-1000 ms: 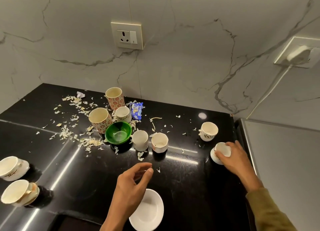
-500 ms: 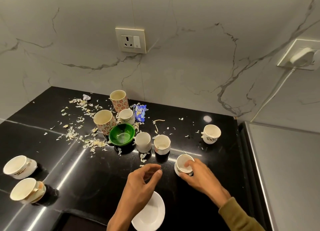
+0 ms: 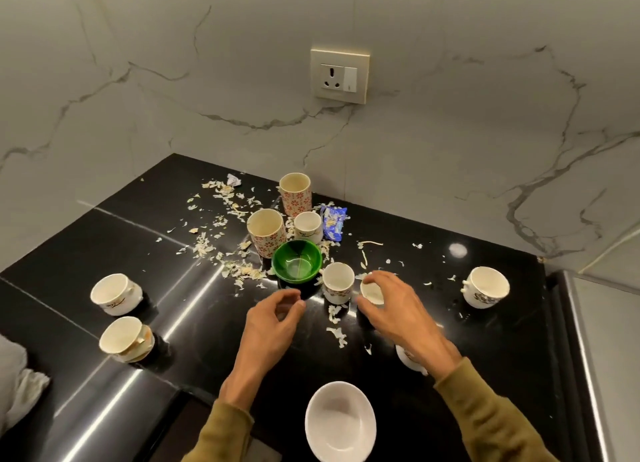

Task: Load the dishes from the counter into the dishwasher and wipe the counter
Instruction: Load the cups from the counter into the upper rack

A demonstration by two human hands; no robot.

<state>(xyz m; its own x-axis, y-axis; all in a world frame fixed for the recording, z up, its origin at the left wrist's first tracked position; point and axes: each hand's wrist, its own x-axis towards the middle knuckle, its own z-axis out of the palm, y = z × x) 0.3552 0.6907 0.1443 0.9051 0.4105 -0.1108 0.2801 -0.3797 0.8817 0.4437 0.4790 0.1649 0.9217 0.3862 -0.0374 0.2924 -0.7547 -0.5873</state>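
Observation:
A black counter [image 3: 104, 409] carries dirty dishes. My right hand [image 3: 394, 311] curls its thumb and fingers round a small white cup [image 3: 372, 292] at the middle. Another white cup [image 3: 410, 359] stands half hidden under that wrist. My left hand [image 3: 273, 319] hovers with loosely curled fingers, holding nothing, just in front of a green bowl [image 3: 297, 262]. A patterned cup [image 3: 338, 281] stands between the two hands. A white bowl [image 3: 341, 423] sits at the front edge. Behind are two tall floral mugs [image 3: 266, 231] and one more small cup [image 3: 308, 226].
Two white cups [image 3: 116, 293] stand at the left and one cup [image 3: 486, 287] at the right. Food scraps [image 3: 239, 271] and a blue wrapper [image 3: 334, 222] litter the back. A grey cloth [image 3: 17, 385] lies at the left edge. A steel surface [image 3: 606, 357] borders the right.
My right hand carried a white cup from the right edge toward the front middle, let it go, and reached on to the small cup beside the patterned one. The left hand edged forward.

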